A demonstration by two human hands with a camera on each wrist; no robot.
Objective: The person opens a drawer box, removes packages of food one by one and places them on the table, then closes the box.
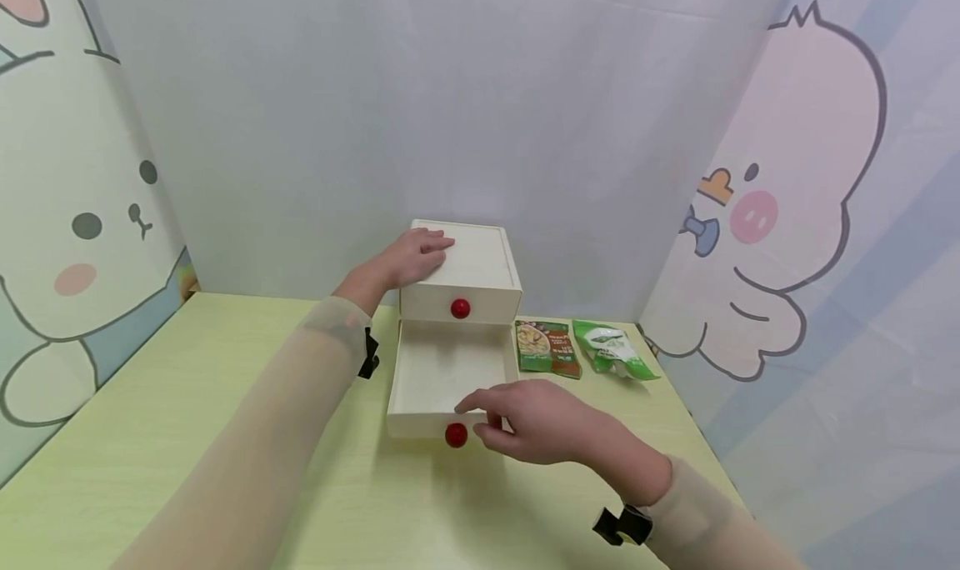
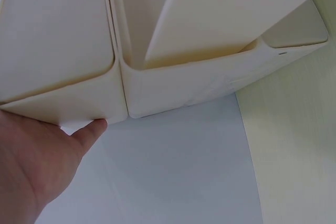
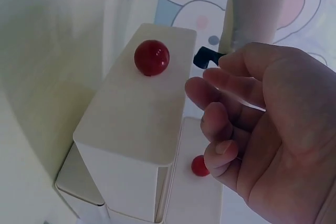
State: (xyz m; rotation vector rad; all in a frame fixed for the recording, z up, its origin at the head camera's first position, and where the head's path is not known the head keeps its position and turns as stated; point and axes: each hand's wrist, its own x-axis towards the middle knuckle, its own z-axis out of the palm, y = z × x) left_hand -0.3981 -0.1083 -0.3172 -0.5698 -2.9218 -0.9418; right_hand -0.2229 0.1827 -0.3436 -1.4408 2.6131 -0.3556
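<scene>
My left hand rests, fingers extended, atop a white cabinet on the bench, while my right hand, loosely bent, perhaps touches the cabinet's extended lower drawer, which looks light, stiff and smooth, best held by its red knob.

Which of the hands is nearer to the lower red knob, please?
Right: the right hand is beside the lower red knob; the left hand rests farther back, on the cabinet.
</scene>
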